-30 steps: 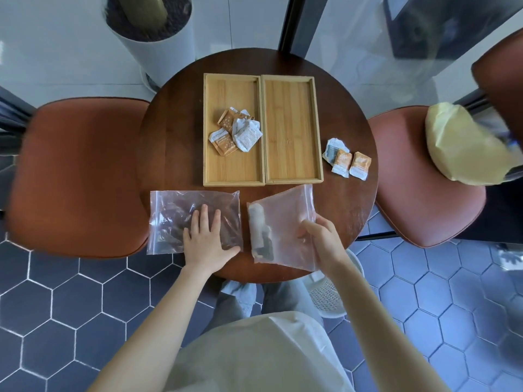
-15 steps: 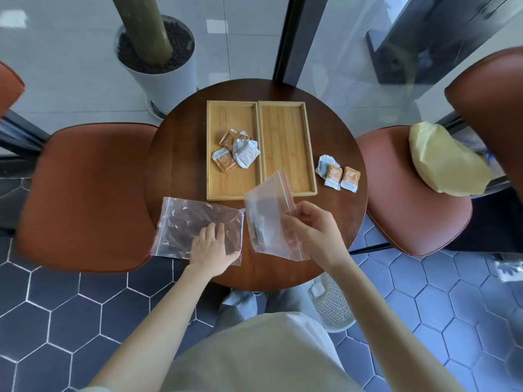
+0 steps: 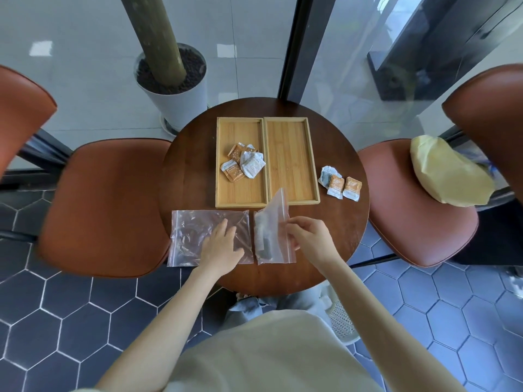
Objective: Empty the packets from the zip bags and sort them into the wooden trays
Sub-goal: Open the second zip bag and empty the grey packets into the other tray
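a clear zip bag (image 3: pixel 195 236) lies flat on the round dark desk (image 3: pixel 192 171) under the left hand (image 3: pixel 222 246), which rests palm down with fingers spread, pressing rather than gripping; the bag is crinkled and see-through, its long axis running side to side, and whether anything remains inside it cannot be told. just right of that hand a second zip bag (image 3: pixel 273 236) stands partly lifted, its near edge on the desk and its far corner tipped up and away toward the trays, long axis running away from the person; a dark and a pale packet show through its left half. the right hand (image 3: pixel 307 239) pinches this bag's right edge between thumb and fingertips. beyond the hands two wooden trays sit touching side by side, long axes pointing away: the left tray (image 3: pixel 240 193) holds a small heap of orange and white packets (image 3: pixel 244 162), the right tray (image 3: pixel 291 154) shows bare wood. beyond and to the right of the right hand, three loose packets (image 3: pixel 339 183) lie in a row on the desk, one white and two orange.
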Available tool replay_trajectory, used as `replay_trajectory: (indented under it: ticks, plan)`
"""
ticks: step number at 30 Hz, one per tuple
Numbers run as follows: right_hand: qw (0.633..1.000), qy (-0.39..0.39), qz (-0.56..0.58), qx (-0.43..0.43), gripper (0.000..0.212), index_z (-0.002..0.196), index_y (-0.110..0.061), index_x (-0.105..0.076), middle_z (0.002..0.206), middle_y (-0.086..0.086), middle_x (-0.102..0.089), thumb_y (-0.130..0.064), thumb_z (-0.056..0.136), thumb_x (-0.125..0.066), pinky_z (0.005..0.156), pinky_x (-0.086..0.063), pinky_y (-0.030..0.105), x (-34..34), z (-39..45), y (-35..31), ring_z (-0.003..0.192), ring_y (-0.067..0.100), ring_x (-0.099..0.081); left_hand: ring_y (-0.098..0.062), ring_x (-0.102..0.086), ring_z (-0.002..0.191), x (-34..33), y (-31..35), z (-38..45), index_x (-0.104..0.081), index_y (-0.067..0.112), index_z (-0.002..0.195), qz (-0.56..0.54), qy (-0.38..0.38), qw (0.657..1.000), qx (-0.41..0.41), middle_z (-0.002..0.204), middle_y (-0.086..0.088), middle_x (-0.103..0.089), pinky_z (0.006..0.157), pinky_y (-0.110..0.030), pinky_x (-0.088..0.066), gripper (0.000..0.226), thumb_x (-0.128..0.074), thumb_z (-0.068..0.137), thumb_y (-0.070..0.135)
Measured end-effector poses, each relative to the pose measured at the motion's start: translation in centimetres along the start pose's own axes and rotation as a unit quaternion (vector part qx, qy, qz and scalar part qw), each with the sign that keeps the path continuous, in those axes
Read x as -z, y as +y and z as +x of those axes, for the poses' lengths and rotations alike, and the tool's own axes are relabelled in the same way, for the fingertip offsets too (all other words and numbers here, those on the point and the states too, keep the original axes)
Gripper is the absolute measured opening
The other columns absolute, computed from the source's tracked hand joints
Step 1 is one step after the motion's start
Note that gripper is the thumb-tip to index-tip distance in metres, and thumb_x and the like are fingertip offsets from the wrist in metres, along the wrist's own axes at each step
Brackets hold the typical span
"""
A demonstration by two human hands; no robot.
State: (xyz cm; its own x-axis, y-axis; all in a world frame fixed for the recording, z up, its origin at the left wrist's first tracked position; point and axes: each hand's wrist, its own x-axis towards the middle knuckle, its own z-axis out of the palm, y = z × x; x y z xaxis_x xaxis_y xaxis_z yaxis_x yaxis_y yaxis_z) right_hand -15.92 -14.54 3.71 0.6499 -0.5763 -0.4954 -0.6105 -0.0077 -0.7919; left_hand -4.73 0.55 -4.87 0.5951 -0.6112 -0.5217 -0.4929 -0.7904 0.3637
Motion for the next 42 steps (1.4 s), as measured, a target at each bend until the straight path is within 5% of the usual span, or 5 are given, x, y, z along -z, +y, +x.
replay_trajectory:
  ticks: [4, 9, 21, 29, 42]
  plan:
    - [1.0, -0.013, 0.021, 0.013, 0.014, 0.078, -0.014, -0.072, 0.051, -0.01, -0.066, -0.008, 0.084, -0.061, 0.057, -0.056, 0.028, 0.1, -0.1, -0.6, 0.053, 0.013, -0.059, -0.019, -0.06, 0.105, 3.2, 3.2, -1.1, -0.065, 0.016, 0.106, -0.259, 0.038, 0.965, -0.035, 0.112, -0.003, -0.066, 0.087, -0.032, -0.048, 0.023, -0.054, 0.09, 0.03]
    - [0.999, -0.027, 0.014, 0.035, 0.011, 0.075, -0.01, -0.074, 0.054, -0.003, -0.067, -0.012, 0.081, -0.066, 0.055, -0.055, 0.026, -0.2, -0.6, -1.2, 0.046, 0.006, -0.059, -0.007, -0.067, 0.07, 5.4, 6.4, -3.3, -0.07, 0.015, 0.084, -0.428, 0.067, 0.901, -0.029, 0.077, 0.0, -0.072, 0.068, -0.024, -0.053, 0.025, -0.066, 0.079, 0.039]
    - [0.999, -0.01, -0.016, 0.049, 0.004, 0.072, -0.011, -0.074, 0.059, 0.007, -0.068, -0.012, 0.076, -0.073, 0.051, -0.052, 0.019, -0.4, -0.7, -0.3, 0.051, 0.014, -0.06, -0.014, -0.071, 0.071, 5.1, 7.3, -4.0, -0.073, 0.005, 0.092, -0.476, 0.063, 0.876, 0.051, 0.08, -0.01, -0.073, 0.063, -0.025, -0.059, 0.019, -0.07, 0.079, 0.019]
    - [0.995, -0.041, 0.088, -0.026, 0.006, 0.072, -0.009, -0.071, 0.082, 0.02, -0.073, -0.013, 0.075, -0.074, 0.071, -0.061, 0.034, -0.2, -0.4, -0.1, 0.074, 0.027, -0.07, -0.011, -0.072, 0.065, 5.7, 7.9, -4.2, -0.072, 0.008, 0.087, -0.537, 0.027, 0.835, 0.119, 0.078, -0.004, -0.073, 0.056, -0.023, -0.058, 0.013, -0.071, 0.079, 0.018]
    - [0.962, -0.081, 0.228, -0.129, 0.015, 0.067, -0.012, -0.061, 0.072, 0.006, -0.068, -0.013, 0.08, -0.07, 0.062, -0.056, 0.029, 0.3, 0.1, 0.1, 0.065, 0.017, -0.065, -0.009, -0.07, 0.058, 5.7, 8.7, -4.0, -0.071, 0.01, 0.077, -0.568, 0.033, 0.81, 0.145, 0.07, -0.003, -0.072, 0.061, -0.025, -0.057, 0.004, -0.069, 0.08, 0.01]
